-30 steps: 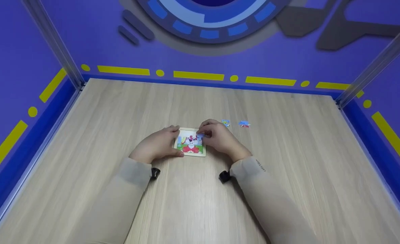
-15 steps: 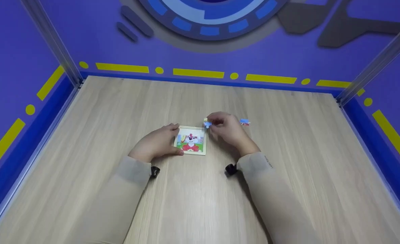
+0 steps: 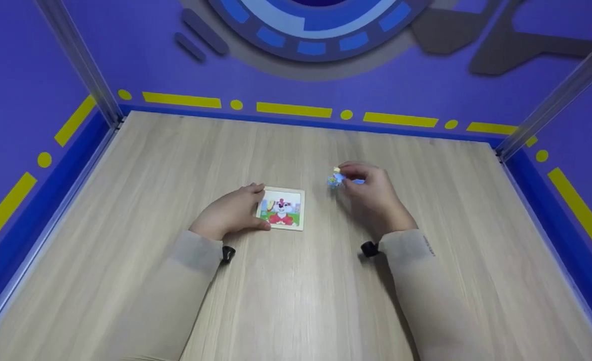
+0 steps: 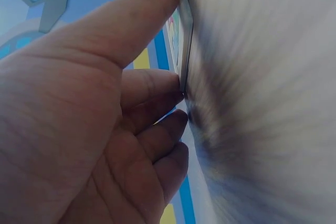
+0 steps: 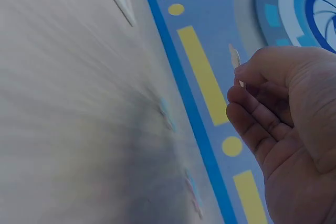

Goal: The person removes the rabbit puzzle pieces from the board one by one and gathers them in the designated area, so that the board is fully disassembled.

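Observation:
A square framed puzzle (image 3: 281, 213) with a white-and-red cartoon animal lies on the table; the upper strip inside its frame is bare white. The left hand (image 3: 230, 211) grips its left side, thumb at the lower corner and fingers at the upper one; the left wrist view shows thumb and fingertips on the frame's edge (image 4: 185, 40). Away to the right of the frame, the right hand (image 3: 376, 193) pinches a blue-and-yellow puzzle piece (image 3: 339, 175) between thumb and fingers. In the right wrist view that pinched piece (image 5: 235, 59) is held above the table, seen nearly edge-on.
Two loose pieces lie on the table near the right hand: one (image 5: 167, 114) and, farther along, a blue-and-red one (image 5: 192, 193). In the head view the right hand partly covers them. Blue walls with yellow marks (image 3: 294, 109) stand around the table's back and sides.
The right hand has moved away from the puzzle frame to the right, with the pinched piece in its fingers. The left hand has stayed at the frame.

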Motion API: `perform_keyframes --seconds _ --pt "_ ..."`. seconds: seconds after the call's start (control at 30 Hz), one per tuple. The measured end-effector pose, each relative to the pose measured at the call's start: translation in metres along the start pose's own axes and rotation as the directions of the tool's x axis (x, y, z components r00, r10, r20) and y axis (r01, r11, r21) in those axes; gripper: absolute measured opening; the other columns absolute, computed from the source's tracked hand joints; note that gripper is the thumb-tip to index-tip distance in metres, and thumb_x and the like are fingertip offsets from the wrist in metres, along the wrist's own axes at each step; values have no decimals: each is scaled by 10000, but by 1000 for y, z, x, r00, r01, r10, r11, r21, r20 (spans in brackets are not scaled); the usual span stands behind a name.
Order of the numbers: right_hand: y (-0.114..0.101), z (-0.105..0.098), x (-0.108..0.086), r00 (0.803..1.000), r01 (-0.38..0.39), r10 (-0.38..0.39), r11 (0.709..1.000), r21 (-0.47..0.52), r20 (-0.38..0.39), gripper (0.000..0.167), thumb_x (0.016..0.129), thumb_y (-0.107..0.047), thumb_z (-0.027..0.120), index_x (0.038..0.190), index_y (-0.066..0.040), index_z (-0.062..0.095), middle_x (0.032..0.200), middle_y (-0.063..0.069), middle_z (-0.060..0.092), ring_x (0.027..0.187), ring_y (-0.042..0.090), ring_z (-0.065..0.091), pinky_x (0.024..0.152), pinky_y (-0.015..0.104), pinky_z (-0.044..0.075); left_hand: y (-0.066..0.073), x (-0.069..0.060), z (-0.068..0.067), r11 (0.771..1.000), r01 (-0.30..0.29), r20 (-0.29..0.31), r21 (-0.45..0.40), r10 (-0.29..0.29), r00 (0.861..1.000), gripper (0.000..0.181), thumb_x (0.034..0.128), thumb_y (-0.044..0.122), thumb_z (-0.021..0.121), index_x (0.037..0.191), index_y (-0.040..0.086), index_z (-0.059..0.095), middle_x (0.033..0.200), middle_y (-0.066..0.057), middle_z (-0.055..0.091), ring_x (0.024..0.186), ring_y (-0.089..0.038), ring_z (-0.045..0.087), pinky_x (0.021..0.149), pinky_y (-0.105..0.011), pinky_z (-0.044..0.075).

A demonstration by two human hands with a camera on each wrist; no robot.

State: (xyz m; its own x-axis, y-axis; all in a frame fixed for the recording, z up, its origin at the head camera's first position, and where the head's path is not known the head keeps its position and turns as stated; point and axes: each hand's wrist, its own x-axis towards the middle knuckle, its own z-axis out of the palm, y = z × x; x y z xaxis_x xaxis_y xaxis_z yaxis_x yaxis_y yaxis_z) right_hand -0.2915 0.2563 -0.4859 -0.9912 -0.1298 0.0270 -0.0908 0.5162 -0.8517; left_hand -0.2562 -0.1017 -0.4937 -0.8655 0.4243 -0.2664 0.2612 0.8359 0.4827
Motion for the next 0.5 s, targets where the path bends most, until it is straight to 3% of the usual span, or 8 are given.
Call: perform_keyframes --seconds 0.13,0.33,0.5 --pt "8 -17 -2 998 42 -43 999 -18 -42 269 1082 -111 707 1318 -96 836 1518 51 725 1393 280 671 1201 451 583 -1 0 0 1000 1 -9 8 -1 1000 986 967 430 916 1738 58 427 1890 -84 291 1783 -334 218 1457 -511 257" --pt "22 -30 0 995 58 -59 998 -16 -82 265 1073 -94 731 1315 -74 837 1502 67 732 1317 251 689 1012 122 580 -1 0 2 1000 -14 -8 6 14 1000 990 969 421 916 1736 37 421 1885 -107 295 1787 -348 191 1463 -521 231" --pt "32 -36 4 991 86 -88 996 -29 -99 260 1064 -60 729 1299 -34 837 1476 104 747 1217 242 677 932 122 558 -2 1 1 1000 -20 -13 19 21 1000 970 974 412 913 1728 29 438 1876 -118 318 1781 -353 219 1456 -513 258"
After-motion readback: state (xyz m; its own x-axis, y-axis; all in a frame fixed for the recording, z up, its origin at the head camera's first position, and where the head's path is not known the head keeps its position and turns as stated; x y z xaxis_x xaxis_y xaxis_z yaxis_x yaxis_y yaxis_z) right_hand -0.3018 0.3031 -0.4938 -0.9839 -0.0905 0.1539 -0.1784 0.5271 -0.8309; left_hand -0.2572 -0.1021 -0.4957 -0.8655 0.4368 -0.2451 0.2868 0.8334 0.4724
